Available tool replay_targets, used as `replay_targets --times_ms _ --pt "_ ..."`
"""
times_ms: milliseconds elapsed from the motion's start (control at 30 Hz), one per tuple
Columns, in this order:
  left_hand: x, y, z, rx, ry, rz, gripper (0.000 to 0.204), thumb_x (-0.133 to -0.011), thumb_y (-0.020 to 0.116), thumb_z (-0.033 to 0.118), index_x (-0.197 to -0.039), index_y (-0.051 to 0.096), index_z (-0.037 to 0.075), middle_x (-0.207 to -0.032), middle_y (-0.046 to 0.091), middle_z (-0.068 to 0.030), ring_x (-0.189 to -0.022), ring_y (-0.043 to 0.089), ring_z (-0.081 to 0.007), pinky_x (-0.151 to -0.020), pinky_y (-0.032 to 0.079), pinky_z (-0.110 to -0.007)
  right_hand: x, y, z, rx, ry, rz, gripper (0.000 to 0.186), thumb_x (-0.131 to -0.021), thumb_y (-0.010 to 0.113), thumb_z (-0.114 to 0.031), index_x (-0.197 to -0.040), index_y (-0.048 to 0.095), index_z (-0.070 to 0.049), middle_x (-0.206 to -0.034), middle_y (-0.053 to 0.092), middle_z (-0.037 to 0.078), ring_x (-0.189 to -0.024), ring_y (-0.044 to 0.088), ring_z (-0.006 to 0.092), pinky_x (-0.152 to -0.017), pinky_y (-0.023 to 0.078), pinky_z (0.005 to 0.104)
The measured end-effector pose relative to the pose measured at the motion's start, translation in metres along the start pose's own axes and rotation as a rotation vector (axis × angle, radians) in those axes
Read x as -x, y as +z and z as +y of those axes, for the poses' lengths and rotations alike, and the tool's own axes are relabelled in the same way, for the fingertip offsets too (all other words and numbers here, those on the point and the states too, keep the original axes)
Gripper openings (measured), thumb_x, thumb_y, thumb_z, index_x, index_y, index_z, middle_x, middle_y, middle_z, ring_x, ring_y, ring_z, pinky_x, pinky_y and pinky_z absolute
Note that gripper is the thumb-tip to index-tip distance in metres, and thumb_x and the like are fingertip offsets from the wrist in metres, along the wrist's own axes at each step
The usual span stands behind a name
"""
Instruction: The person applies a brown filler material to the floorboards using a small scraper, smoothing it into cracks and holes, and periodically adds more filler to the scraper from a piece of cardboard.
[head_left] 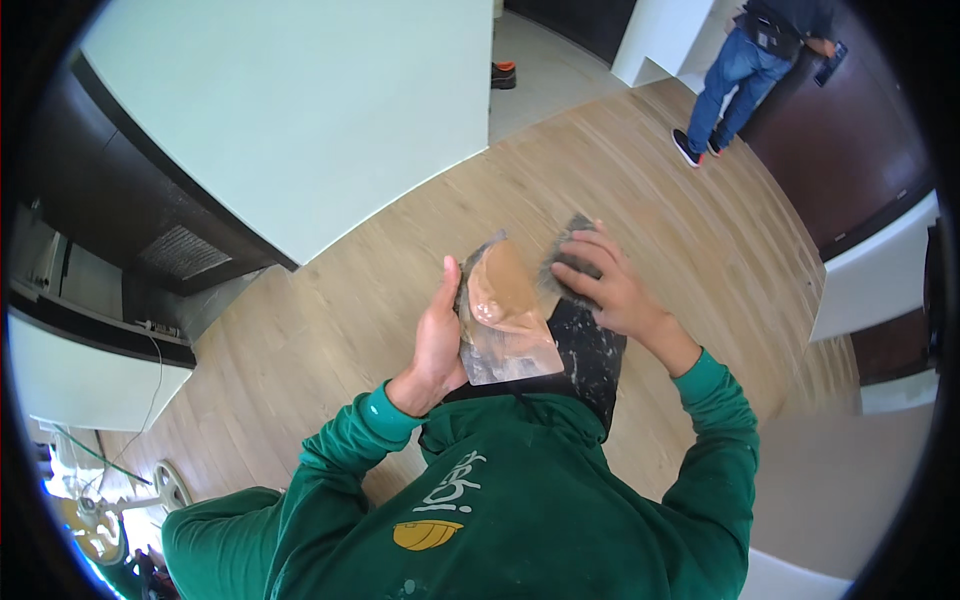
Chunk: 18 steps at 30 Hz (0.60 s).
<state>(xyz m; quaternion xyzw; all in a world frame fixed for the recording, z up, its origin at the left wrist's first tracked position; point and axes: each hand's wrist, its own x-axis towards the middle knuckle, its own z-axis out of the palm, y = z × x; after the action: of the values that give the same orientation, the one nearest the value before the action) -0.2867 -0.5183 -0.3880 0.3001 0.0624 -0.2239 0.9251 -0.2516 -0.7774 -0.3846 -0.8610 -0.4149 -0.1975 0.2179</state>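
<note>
My left hand [435,345] holds a thin, shiny, roughly rectangular piece [510,318] by its left side, thumb stretched up along the edge. It looks like a glossy plate or clear pouch with tan and peach patches; which one I cannot tell. Just right of its top, my right hand [615,285] has its fingers curled over a grey, mottled rag or pad [565,265]. The two held things are close together in front of my body. Below them shows dark cloth [588,350] with white specks. Green sleeves cover both my forearms.
Wood-plank floor [400,255] surrounds me. A pale wall [300,110] stands at the front left. At the far right a person [745,70] in jeans stands by a dark door [845,130]. A dark shoe [503,75] lies beyond the wall; a wheeled item [170,487] is at lower left.
</note>
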Motion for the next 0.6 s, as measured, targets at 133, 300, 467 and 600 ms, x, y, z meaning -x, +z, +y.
replay_targets --times_ms 133,300,467,600 --pt "-0.013 -0.029 0.019 -0.271 0.440 0.091 0.065 -0.101 0.029 0.054 -0.131 0.049 -0.001 -0.122 0.059 -0.0147 -0.106 0.062 -0.0245 -0.090 0.052 -0.039 -0.010 0.010 0.005 -0.463 0.579 0.202 0.035 -0.088 0.060 -0.010 -0.122 0.056 -0.004 -0.118 0.059 0.012 -0.108 0.060 0.0266 -0.098 0.046 0.0390" --pt "-0.023 -0.067 0.022 -1.118 1.354 0.359 0.068 -0.104 0.020 0.047 -0.111 0.061 -0.006 -0.096 0.065 -0.0171 -0.079 0.066 -0.0256 -0.073 0.052 -0.030 -0.054 -0.018 -0.057 -1.741 1.050 0.269 0.037 -0.097 0.051 -0.025 -0.126 0.050 -0.001 -0.115 0.061 0.010 -0.104 0.062 0.0223 -0.090 0.050 0.0383" --pt "-0.030 -0.061 0.036 -1.292 1.827 -0.169 0.044 -0.103 0.039 0.031 -0.133 0.043 -0.001 -0.112 0.063 -0.0214 -0.100 0.066 -0.0407 -0.074 0.060 -0.043 -0.077 -0.017 -0.087 -1.994 1.180 0.061 0.037 -0.097 0.049 -0.025 -0.123 0.051 0.001 -0.113 0.062 0.011 -0.100 0.063 0.0224 -0.087 0.053 0.0401" --pt "-0.032 -0.067 0.042 -1.503 1.885 -0.428 0.040 -0.101 0.046 0.029 -0.127 0.050 -0.001 -0.114 0.063 -0.0216 -0.100 0.066 -0.0429 -0.076 0.059 -0.044 -0.074 -0.018 -0.093 -2.001 1.204 0.076 0.035 -0.097 0.048 -0.024 -0.120 0.053 0.002 -0.113 0.062 0.011 -0.100 0.064 0.0224 -0.087 0.053 0.0407"
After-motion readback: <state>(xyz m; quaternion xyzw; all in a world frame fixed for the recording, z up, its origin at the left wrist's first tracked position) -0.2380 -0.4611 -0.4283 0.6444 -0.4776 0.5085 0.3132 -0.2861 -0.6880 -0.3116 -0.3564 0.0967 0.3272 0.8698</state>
